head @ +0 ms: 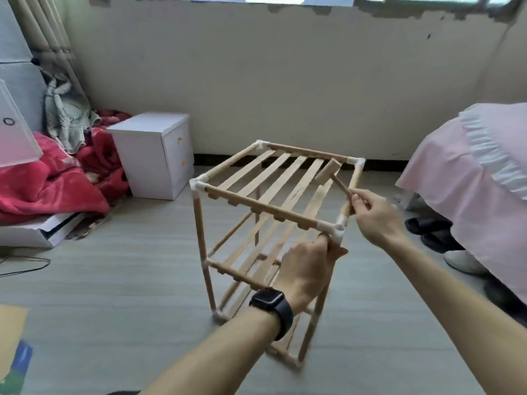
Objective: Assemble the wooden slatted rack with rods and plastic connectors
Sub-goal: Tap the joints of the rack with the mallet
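You have one rack (265, 210) standing upright on the floor (128, 280), straight in front of you in the middle of the room. It shows three slatted shelves: top, middle and bottom. The top shelf carries five slats (272, 170); the lower ones are too blurred to count. Four white connectors (196, 185) cap the top corners. There is one mallet (328, 172), and both your hands are in view.

One white cabinet (148, 155) stands to the left of the rack, apart from it, with a strip of floor between them. One bed (470, 172) under a pink cover sits well apart on the right, with a pair of dark slippers (427, 229) by its edge. A red blanket (42, 183) is heaped at the far left. Floor shows all round the rack's feet.

Your left hand (305, 269), the one with the watch (271, 305), has its fingers wrapped tight round the near right upright just beneath the corner connector, one fingertip reaching up to it. Your right hand (373, 215) pinches the end of the mallet's handle between thumb and curled fingers. The mallet's head hangs over the top shelf near the far right corner — you cannot tell whether it touches the slats.
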A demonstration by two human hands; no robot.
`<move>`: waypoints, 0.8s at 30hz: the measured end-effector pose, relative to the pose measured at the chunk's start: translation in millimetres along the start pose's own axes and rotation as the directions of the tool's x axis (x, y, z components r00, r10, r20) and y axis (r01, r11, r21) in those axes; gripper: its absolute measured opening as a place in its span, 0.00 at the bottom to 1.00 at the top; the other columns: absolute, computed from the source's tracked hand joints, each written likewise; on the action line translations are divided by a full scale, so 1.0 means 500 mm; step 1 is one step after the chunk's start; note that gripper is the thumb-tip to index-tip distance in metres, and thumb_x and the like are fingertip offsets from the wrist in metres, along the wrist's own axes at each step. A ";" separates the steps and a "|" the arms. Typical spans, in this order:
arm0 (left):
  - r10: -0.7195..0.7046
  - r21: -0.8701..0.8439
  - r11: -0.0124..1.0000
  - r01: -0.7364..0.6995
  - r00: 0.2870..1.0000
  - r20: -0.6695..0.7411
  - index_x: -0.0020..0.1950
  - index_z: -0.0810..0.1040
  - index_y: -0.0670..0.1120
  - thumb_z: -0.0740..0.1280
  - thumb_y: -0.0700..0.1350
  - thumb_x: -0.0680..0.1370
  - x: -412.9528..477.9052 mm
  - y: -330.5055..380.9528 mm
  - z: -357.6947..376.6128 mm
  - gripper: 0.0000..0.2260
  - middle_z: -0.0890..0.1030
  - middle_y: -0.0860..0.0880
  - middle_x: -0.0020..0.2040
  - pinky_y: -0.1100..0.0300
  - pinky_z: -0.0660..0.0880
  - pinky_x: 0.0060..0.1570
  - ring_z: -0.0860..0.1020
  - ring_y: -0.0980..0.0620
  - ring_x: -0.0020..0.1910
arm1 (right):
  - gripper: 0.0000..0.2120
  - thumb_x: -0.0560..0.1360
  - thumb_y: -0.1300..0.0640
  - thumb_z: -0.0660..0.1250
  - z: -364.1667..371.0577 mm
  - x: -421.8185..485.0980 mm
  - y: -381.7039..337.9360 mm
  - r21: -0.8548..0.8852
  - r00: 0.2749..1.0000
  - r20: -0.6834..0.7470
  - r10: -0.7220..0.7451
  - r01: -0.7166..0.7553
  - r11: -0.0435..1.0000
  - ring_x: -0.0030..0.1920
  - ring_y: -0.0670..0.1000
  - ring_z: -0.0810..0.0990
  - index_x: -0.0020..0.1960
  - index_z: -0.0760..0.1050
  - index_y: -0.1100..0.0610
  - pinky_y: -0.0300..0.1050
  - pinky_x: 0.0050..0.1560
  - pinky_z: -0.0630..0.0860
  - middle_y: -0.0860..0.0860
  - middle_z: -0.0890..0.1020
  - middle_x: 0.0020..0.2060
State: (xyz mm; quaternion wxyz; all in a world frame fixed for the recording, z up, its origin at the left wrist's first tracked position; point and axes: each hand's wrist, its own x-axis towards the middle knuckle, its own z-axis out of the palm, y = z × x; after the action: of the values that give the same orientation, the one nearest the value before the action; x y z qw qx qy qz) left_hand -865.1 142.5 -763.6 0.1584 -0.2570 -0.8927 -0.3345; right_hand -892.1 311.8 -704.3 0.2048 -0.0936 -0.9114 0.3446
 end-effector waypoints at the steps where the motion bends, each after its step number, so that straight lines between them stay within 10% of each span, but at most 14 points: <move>1: -0.020 0.016 1.000 0.020 1.000 -0.009 0.57 0.77 0.48 0.62 0.59 0.83 0.013 0.023 0.015 0.15 0.83 0.47 0.43 0.52 0.73 0.37 0.79 0.44 0.39 | 0.15 0.84 0.49 0.57 -0.015 -0.006 0.010 -0.005 1.000 -0.022 0.000 0.000 1.000 0.50 0.53 0.81 0.65 0.78 0.46 0.49 0.48 0.76 0.45 0.85 0.47; 10: 0.013 -0.116 0.993 0.008 0.984 0.179 0.62 0.79 0.54 0.64 0.50 0.83 0.038 -0.026 -0.007 0.09 0.85 0.54 0.51 0.53 0.83 0.47 0.83 0.56 0.47 | 0.14 0.85 0.56 0.59 -0.062 -0.085 0.009 0.167 0.987 -0.148 -0.055 0.079 0.983 0.31 0.43 0.77 0.67 0.77 0.54 0.32 0.31 0.72 0.47 0.83 0.41; 14: 0.105 0.020 0.994 -0.103 0.955 -0.277 0.57 0.79 0.49 0.68 0.45 0.81 -0.010 -0.133 -0.131 0.06 0.82 0.54 0.42 0.62 0.78 0.32 0.80 0.58 0.37 | 0.13 0.85 0.56 0.60 -0.019 -0.111 -0.068 0.293 0.985 -0.055 -0.166 0.175 0.940 0.36 0.47 0.82 0.67 0.76 0.54 0.44 0.35 0.80 0.49 0.81 0.39; 17: -0.248 -0.092 0.965 0.244 0.754 -0.608 0.64 0.73 0.46 0.69 0.46 0.79 0.002 -0.211 -0.208 0.15 0.76 0.48 0.55 0.62 0.71 0.49 0.73 0.53 0.51 | 0.12 0.84 0.55 0.60 0.037 -0.119 -0.120 0.330 0.964 0.035 -0.264 0.238 0.913 0.40 0.52 0.84 0.66 0.76 0.52 0.53 0.38 0.82 0.47 0.83 0.41; 20: -0.567 -0.352 0.820 0.451 0.728 -0.386 0.74 0.67 0.47 0.63 0.55 0.82 0.026 -0.276 -0.249 0.23 0.72 0.47 0.67 0.54 0.70 0.63 0.72 0.50 0.65 | 0.08 0.85 0.54 0.59 0.097 -0.105 -0.144 0.305 0.932 0.098 -0.348 0.305 0.902 0.30 0.45 0.78 0.60 0.75 0.47 0.42 0.28 0.76 0.50 0.81 0.37; 24: -0.543 -0.467 0.771 0.432 0.830 -0.128 0.67 0.71 0.56 0.55 0.57 0.85 0.021 -0.296 -0.240 0.14 0.76 0.49 0.48 0.59 0.74 0.41 0.74 0.55 0.43 | 0.10 0.85 0.53 0.57 0.142 -0.085 -0.136 0.247 0.936 0.110 -0.333 0.299 0.922 0.25 0.45 0.72 0.59 0.76 0.49 0.40 0.26 0.69 0.50 0.76 0.30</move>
State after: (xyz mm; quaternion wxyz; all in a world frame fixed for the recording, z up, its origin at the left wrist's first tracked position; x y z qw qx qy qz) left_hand -944.0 -30.7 -748.4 0.1201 0.0029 -0.8073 -0.5777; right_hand -887.1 206.0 -720.2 0.1980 0.1053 -0.8819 0.4146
